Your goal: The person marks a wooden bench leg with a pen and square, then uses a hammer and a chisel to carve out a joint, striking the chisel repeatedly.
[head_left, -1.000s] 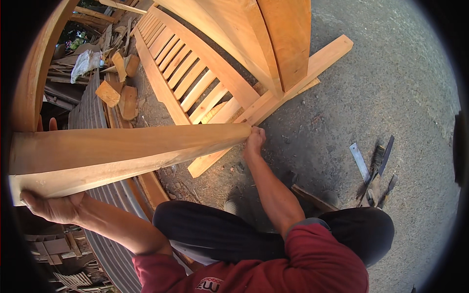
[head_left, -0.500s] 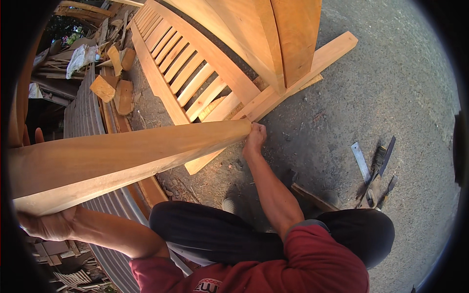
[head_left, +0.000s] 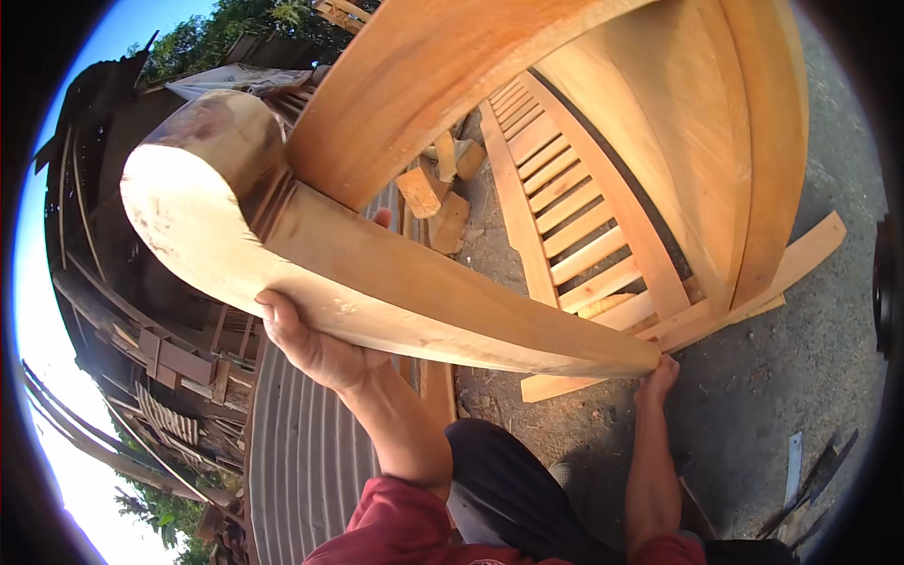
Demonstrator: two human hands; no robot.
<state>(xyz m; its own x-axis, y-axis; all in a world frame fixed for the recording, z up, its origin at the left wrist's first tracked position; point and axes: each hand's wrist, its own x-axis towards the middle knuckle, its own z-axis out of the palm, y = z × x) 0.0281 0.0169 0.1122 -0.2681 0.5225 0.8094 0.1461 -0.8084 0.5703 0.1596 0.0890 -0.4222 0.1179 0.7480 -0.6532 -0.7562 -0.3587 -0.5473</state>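
Observation:
A long, thick, pale wooden armrest [head_left: 414,292] with a rounded scroll end at the upper left tapers toward the right. My left hand [head_left: 320,348] grips it from below near the scroll, thumb on the near face and a fingertip showing over the far edge. At the narrow end my right hand [head_left: 662,375] is closed around the tip, its fingers partly hidden. Behind the scroll a wide wooden board [head_left: 424,85] meets or overlaps the armrest; whether they are joined I cannot tell. Just beyond my right hand lies a wooden rail [head_left: 800,259].
A slatted wooden panel [head_left: 650,250] lies on the ground ahead, beside a big curved wooden panel [head_left: 697,113]. Offcut blocks [head_left: 447,221] are beyond the armrest. Corrugated sheeting [head_left: 301,433] is at my left. A metal ruler [head_left: 793,466] and other tools lie at the lower right.
My view has swung left and up, bringing the scroll end and the wide board into sight. My hands keep their hold at both parts of the armrest.

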